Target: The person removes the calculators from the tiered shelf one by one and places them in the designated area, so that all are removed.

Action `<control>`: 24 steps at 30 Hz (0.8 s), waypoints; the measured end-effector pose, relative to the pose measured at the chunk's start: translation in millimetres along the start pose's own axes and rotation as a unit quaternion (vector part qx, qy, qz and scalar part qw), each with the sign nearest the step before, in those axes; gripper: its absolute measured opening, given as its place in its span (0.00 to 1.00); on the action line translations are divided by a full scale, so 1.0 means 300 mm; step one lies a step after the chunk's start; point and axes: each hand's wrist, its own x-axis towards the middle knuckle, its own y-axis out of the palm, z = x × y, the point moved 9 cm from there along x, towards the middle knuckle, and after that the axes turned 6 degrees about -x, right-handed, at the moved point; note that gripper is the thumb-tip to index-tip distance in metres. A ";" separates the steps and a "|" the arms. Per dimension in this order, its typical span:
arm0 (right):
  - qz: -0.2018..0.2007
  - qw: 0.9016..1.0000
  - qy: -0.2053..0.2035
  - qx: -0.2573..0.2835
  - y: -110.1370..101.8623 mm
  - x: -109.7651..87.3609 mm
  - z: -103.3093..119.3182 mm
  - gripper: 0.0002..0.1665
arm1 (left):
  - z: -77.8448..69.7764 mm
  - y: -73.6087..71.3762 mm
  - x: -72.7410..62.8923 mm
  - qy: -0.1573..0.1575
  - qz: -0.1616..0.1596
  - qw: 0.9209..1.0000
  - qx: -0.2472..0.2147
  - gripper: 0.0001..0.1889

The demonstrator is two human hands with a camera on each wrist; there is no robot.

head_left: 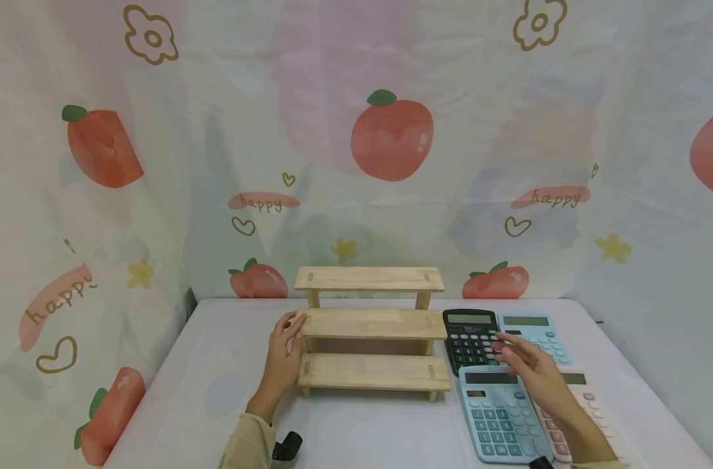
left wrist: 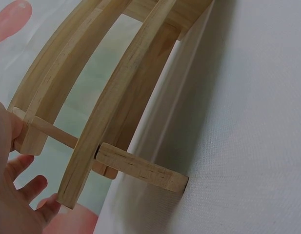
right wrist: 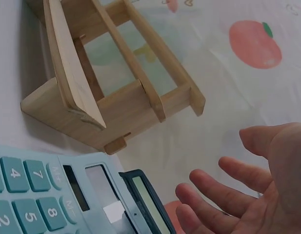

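Note:
A three-tier wooden shelf (head_left: 372, 324) stands on the white table. My left hand (head_left: 283, 355) touches the left end of its middle board; in the left wrist view the fingers (left wrist: 33, 187) lie at the board ends. My right hand (head_left: 538, 374) hovers over the calculators with fingers spread and nothing held, as the right wrist view also shows. Beneath and around it lie a black calculator (head_left: 470, 342), a blue calculator (head_left: 499, 417) in front, a light-blue calculator (head_left: 526, 320) behind, and a pink calculator (head_left: 590, 407) partly hidden by the hand and arm.
A white cloth covers the table (head_left: 356, 430), whose far edge meets a hanging backdrop (head_left: 333, 221) printed with fruit and flowers. More of that printed cloth hangs at both sides. The shelf's right end sits close beside the black calculator.

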 end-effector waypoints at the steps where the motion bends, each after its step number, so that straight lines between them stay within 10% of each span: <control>1: 0.000 1.000 0.000 0.000 0.003 0.004 0.005 0.28 | 0.000 0.000 0.000 -0.001 0.000 1.000 0.000 0.20; 24: -0.001 0.998 -0.057 0.031 0.084 0.087 0.138 0.26 | -0.025 -0.019 -0.003 0.012 -0.010 0.999 0.046 0.19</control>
